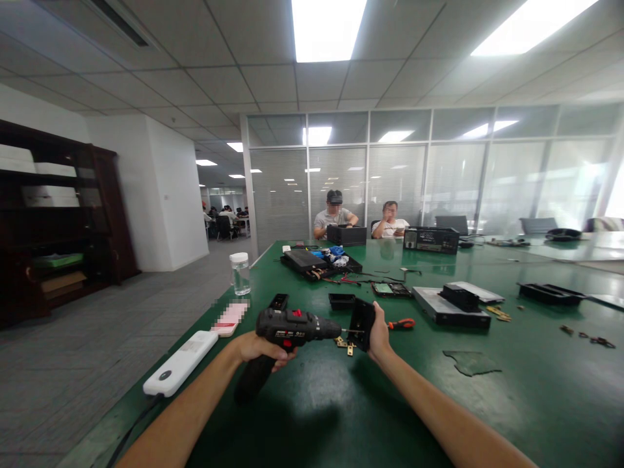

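My left hand [263, 351] is wrapped round the grip of a black cordless drill [287, 326], which points to the right. The drill's thin bit reaches a black plastic part [359, 324] that looks like a small open housing. My right hand [379, 331] holds that part upright by its right side; some of its fingers are hidden behind it. Whether the bit sits in a screw is too small to tell. Several brass-coloured pieces [350, 350] lie on the table below the bit. An orange-handled screwdriver [402, 324] lies just beyond my right hand.
On the green table [312, 429] are a white power strip [181, 361], a pink phone [232, 320], a clear jar [240, 276], a disk drive [451, 309], a black tray [550, 294] and a dark flat shard [470, 363]. Two people [335, 214] sit at the far side.
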Available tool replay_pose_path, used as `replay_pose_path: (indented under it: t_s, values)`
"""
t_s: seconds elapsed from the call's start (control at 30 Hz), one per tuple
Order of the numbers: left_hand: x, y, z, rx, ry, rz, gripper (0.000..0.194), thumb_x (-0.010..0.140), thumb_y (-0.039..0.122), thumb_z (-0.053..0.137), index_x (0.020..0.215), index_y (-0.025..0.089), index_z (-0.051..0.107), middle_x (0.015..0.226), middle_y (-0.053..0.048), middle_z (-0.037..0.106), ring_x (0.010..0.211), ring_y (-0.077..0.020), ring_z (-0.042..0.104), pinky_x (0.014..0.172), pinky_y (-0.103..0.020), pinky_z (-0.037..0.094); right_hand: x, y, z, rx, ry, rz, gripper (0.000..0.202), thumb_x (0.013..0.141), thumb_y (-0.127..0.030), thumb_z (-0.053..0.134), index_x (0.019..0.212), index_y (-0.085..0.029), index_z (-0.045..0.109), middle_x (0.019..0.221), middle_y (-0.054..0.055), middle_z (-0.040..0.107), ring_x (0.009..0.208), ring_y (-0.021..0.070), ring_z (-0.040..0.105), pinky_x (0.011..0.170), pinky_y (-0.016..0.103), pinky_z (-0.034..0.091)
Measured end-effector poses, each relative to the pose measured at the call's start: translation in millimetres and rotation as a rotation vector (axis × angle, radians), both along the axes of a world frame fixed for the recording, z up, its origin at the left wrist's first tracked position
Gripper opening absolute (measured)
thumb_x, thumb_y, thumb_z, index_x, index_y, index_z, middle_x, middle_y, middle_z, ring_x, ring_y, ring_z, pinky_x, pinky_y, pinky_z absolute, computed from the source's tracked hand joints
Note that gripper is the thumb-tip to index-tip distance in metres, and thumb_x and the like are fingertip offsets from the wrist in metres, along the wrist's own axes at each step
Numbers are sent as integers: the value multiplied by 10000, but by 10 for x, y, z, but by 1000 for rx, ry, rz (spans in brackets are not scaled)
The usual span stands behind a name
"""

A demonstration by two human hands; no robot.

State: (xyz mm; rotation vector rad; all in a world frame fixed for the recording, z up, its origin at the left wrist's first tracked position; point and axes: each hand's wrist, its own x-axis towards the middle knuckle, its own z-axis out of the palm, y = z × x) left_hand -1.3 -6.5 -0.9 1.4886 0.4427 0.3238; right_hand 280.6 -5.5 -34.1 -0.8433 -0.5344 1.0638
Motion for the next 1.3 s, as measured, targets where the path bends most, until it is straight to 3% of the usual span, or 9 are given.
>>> replay_pose_path:
  t_s: [1.3]
  values:
    - [14, -2, -8, -16, -8, 6, 375, 591, 268, 684, 900, 99, 556, 698, -16, 463, 572, -99, 429, 500, -219, 361, 15, 33, -34, 5, 81, 28, 399, 637, -571, 525, 702, -180, 562, 513, -29, 541, 452, 138, 507, 428, 248, 406]
